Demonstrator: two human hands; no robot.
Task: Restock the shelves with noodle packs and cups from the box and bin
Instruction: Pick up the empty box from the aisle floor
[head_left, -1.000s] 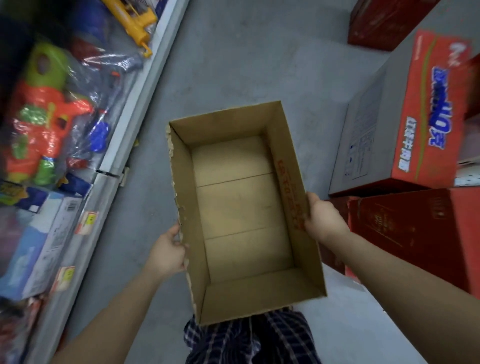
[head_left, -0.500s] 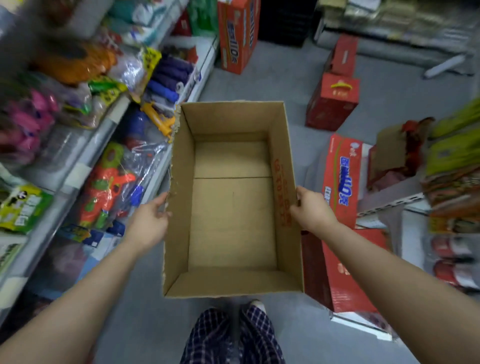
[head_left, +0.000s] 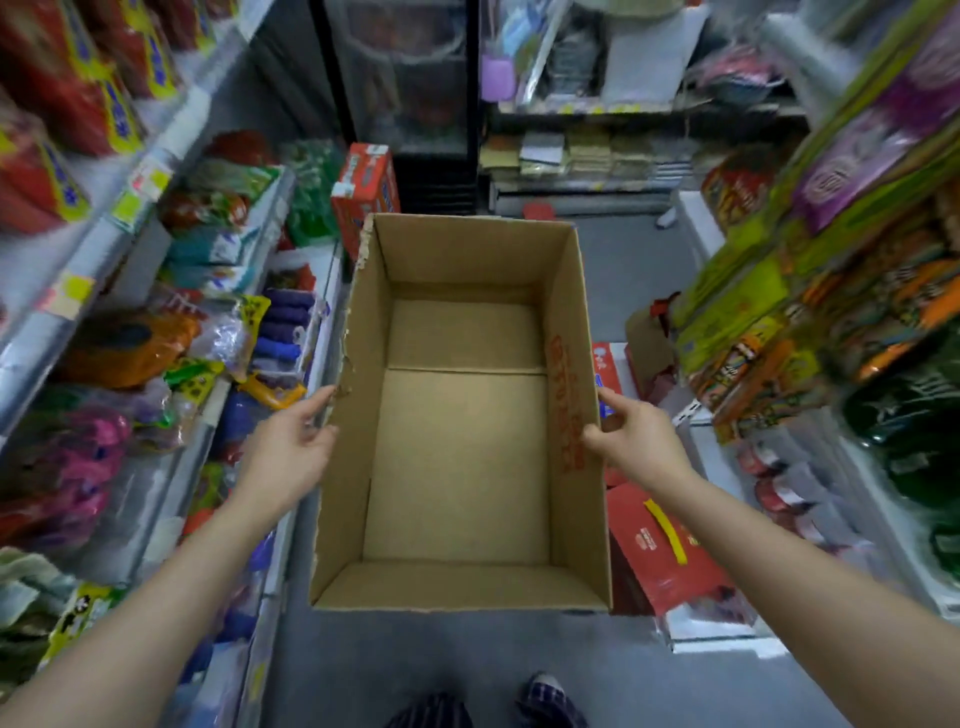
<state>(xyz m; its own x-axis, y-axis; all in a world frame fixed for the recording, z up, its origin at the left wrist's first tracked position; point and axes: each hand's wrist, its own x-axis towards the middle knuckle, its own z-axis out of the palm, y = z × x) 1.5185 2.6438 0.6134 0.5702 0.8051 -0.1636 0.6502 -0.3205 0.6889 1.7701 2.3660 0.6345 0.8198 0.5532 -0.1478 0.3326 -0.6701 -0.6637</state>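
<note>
Between two rows of stocked shelving, a grey floor (head_left: 613, 260) is running down a narrow aisle toward a dark cabinet (head_left: 405, 98) at the far end. Left shelves (head_left: 156, 171) are carrying red and yellow packs up high and bagged goods lower down; right shelves (head_left: 852, 291) are holding green, orange and purple packs, blurred by motion. Red cartons are sitting on the floor, one far left of centre (head_left: 363, 192) and another near right (head_left: 654, 551).

An open cardboard box (head_left: 457, 587) is being held level over the aisle, its inside showing only bare flaps, with red print on the right inner wall. The left hand (head_left: 291, 447) is pressing against the torn left wall, fingers mostly straight along the outside. The right hand (head_left: 631, 436) is pinching the right rim, thumb over the edge and fingers curled outside.
</note>
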